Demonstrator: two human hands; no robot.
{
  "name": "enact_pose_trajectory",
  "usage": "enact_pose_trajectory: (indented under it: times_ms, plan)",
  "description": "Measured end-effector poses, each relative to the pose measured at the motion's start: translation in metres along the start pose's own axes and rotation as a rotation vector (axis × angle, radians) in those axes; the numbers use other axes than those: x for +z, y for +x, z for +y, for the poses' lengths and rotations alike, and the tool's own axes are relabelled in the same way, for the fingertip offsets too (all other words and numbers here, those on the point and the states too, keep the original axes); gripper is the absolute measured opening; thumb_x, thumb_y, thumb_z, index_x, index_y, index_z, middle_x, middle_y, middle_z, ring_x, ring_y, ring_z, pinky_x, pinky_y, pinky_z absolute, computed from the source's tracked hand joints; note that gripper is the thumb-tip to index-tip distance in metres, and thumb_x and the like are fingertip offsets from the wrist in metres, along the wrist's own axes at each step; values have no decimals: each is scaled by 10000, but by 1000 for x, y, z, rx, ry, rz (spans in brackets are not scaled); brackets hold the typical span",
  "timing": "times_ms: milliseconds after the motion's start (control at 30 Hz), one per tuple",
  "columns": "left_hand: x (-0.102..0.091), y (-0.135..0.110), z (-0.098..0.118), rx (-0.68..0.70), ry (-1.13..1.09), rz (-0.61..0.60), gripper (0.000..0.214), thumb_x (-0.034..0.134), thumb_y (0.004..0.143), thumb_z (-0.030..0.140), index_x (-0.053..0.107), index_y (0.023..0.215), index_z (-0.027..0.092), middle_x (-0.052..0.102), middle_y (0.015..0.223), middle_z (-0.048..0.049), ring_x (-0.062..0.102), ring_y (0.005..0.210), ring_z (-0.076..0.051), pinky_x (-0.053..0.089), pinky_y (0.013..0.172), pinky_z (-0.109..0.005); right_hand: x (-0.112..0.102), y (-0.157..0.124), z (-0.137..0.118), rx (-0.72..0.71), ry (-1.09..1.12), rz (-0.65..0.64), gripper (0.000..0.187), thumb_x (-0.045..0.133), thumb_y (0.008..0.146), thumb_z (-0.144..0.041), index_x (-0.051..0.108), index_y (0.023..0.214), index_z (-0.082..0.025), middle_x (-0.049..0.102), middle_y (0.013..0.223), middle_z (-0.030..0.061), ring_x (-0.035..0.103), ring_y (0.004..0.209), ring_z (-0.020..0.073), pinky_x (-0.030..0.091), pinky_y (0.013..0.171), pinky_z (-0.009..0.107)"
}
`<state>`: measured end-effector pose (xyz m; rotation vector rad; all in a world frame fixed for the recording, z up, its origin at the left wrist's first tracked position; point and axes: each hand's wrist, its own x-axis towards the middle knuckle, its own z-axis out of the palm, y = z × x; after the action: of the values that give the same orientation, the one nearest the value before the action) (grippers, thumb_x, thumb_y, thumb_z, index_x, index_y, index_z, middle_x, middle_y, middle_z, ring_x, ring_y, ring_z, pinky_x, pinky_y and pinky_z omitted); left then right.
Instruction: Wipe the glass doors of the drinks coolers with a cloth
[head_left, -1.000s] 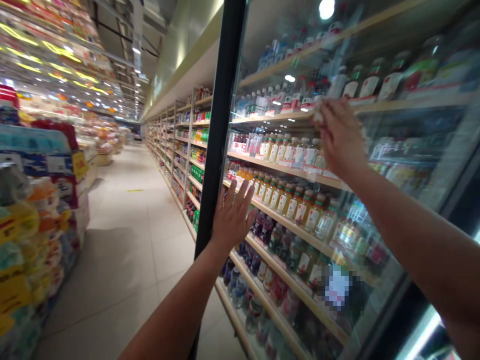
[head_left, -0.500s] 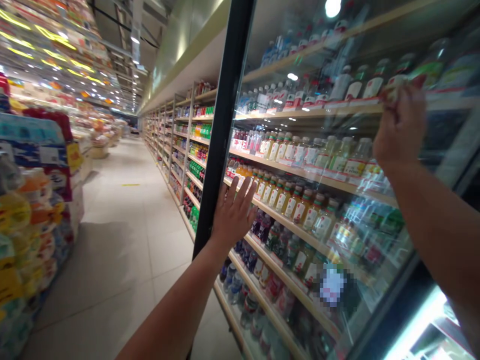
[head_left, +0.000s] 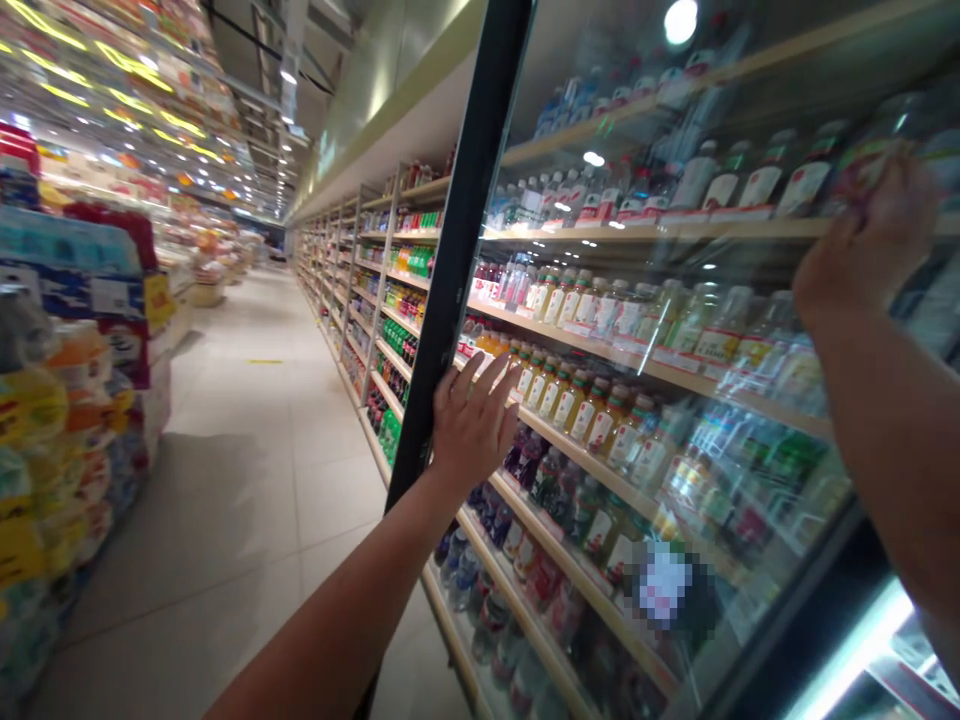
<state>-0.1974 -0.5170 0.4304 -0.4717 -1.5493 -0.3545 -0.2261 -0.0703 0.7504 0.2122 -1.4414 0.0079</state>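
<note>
My left hand (head_left: 474,420) lies against the glass door (head_left: 720,270) beside its dark frame (head_left: 442,350), fingers stretched out and holding nothing. Higher up on the right, my right hand (head_left: 874,240) is closed and pressed to the same pane. Bunched under its fingers is what looks like a reddish, patterned cloth (head_left: 855,185), mostly hidden and blurred. Behind the glass stand rows of bottled drinks (head_left: 577,405) on wooden-edged shelves (head_left: 667,232).
A bright strip light (head_left: 855,650) glows past the door's lower right edge. Open drink shelves (head_left: 397,300) run along the wall beyond the door. On the left, packaged goods (head_left: 75,400) are stacked beside the tiled aisle (head_left: 247,480).
My right hand has slid to the right across the glass with the cloth. My left hand stays at the door's frame side. The view has shifted slightly.
</note>
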Motion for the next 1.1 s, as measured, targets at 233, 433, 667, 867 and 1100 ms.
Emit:
enact_pose_trajectory:
  times_ms: [233,433,667,867,1100]
  plan:
    - [14,136,35,-83,-201,39,490,422,961,374,531,1433,298,511,1516,1,341,1474,-309,244,1241,-567,-24,-6,-54,25,29,30,618,456,864,-123,494,1479,-78,481,1522,165,413,1430,329,270,1213,589]
    - [45,211,48,-30,-359,8,624,442,939,410,380,1557,352,286,1638,133,28,1586,-249,-24,1306,-562,-35,-16,-71,-9,27,35,542,470,893,-127,561,1425,-75,537,1485,163,463,1417,311,331,1213,539]
    - [40,203,51,-25,-327,-27,625,441,971,398,341,1584,329,189,1664,130,-21,1588,-222,-123,1306,-518,-83,-173,-133,-374,181,-190,594,549,968,-147,452,1535,-296,534,1512,74,431,1466,279,381,1222,536]
    - [37,205,54,-58,-288,-90,648,317,966,384,271,1611,337,105,1669,163,-89,1580,-201,-135,1304,-507,-90,-182,-120,-455,206,-230,626,570,978,-167,410,1547,-371,537,1512,19,470,1436,301,431,1195,563]
    - [35,201,52,-72,-268,-145,774,427,886,511,221,1619,372,152,1653,204,-177,1565,-203,-57,1308,-546,-55,-107,-123,-112,173,23,450,492,1030,-260,533,1466,-360,526,1516,14,462,1436,337,356,1223,627]
